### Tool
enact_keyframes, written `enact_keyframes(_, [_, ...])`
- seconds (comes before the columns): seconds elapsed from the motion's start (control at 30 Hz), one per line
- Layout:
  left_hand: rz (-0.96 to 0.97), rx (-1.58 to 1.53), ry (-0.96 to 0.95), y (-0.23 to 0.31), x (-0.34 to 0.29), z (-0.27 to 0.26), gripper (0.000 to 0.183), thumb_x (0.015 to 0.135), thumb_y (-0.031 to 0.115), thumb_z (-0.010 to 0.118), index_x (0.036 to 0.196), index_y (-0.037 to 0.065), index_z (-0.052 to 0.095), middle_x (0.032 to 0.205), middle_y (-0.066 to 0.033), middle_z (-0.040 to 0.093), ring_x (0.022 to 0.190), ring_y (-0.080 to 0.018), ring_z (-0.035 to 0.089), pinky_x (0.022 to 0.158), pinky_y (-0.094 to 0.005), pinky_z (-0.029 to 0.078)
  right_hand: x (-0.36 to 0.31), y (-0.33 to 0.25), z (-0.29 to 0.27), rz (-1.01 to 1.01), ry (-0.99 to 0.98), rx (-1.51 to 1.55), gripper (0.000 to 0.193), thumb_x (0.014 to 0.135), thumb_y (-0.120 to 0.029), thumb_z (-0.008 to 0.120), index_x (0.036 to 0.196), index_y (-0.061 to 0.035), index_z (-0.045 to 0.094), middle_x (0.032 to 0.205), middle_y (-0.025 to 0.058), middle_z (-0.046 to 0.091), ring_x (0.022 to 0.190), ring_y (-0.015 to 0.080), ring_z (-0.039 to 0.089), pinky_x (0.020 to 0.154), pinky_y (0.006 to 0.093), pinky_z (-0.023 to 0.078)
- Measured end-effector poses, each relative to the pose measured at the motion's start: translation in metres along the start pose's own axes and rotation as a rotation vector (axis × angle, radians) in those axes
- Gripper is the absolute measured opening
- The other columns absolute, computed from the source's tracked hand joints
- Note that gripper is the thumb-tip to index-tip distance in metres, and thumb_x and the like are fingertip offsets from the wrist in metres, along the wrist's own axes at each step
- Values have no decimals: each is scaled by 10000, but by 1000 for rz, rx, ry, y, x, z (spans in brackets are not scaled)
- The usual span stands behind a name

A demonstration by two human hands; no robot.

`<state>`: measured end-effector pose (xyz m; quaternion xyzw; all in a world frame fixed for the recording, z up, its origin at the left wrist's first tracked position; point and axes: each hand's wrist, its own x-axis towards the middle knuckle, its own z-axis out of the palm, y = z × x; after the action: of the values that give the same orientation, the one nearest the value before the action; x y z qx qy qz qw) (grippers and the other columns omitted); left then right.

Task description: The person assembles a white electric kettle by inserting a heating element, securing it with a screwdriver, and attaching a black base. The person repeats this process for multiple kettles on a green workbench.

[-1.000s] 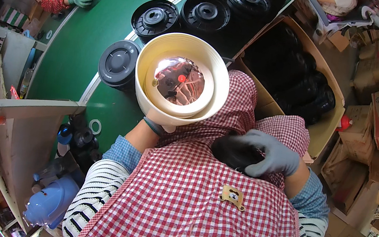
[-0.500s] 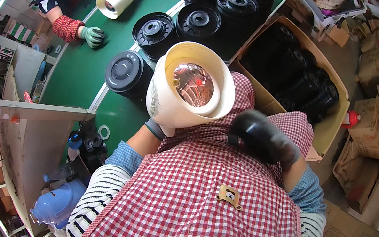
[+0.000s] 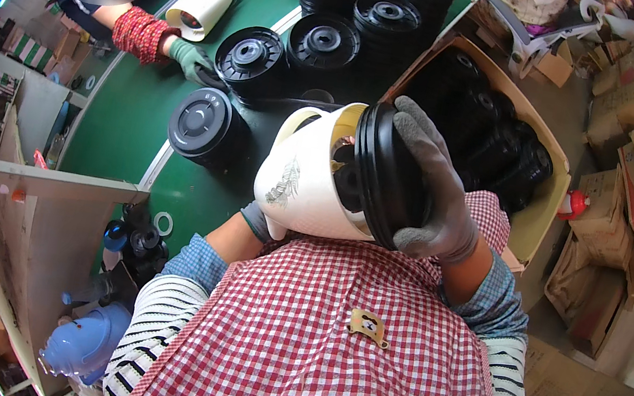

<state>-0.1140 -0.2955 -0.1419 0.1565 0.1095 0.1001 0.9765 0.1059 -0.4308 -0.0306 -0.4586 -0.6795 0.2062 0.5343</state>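
Observation:
A cream plastic jug body (image 3: 308, 189) with a leaf print lies tilted on its side in front of my chest. My left hand (image 3: 256, 220), in a grey glove, grips it from underneath and is mostly hidden. My right hand (image 3: 435, 185), also grey-gloved, presses a round black base disc (image 3: 382, 177) against the jug's open end. Part of the jug's dark inside shows between the rim and the disc.
Stacks of black discs (image 3: 324, 43) stand on the green belt (image 3: 132, 117). A cardboard box (image 3: 539, 200) of black discs sits at right. Across the belt a person's gloved hand (image 3: 188, 60) reaches beside another cream jug (image 3: 202, 7). Wooden shelf (image 3: 32, 237) at left.
The jug turned from opening-up to lying on its side. My right hand brought the black disc up from my lap and set it against the jug's open end.

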Motion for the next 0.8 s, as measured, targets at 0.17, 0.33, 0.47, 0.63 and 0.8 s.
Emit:
enact_keyframes(0.17, [-1,-27,4,-3,-5,-3,601,1049,328,561,1570,104,362,1506,-166,514,1356,-264,543,1105,-447,488,-2,15,8,-4,-16,-69,1116,660,-664,814,1520,-48,459,1594,254,346,1476,433,339,1197,554,291])
enact_keyframes(0.33, [-8,-50,1,-5,-6,-6,604,1049,328,563,1572,105,360,1506,-168,514,1357,-265,543,1102,-449,490,-2,16,4,27,-54,-97,1128,631,-712,809,1510,-83,487,1597,247,345,1474,440,338,1195,563,295])
enact_keyframes(0.47, [-13,-59,2,-5,-8,-7,605,1049,328,564,1573,106,358,1507,-170,513,1358,-265,543,1100,-450,493,2,15,2,-59,-101,-257,1149,607,-745,806,1509,-103,496,1601,232,353,1476,450,330,1194,580,283])
enact_keyframes(0.63, [-23,-66,5,-5,-9,-9,601,1047,322,568,1568,104,363,1500,-171,518,1351,-265,548,1094,-449,498,1,22,0,-111,-136,-283,1136,616,-772,789,1509,-130,507,1618,223,337,1486,459,309,1195,600,261])
enact_keyframes(0.8, [-18,-54,-3,-5,-7,-12,568,1036,293,583,1535,90,401,1466,-170,545,1312,-266,574,1072,-436,512,-4,22,0,-125,-150,-304,1115,633,-813,751,1513,-172,509,1636,213,313,1497,461,286,1199,613,244])
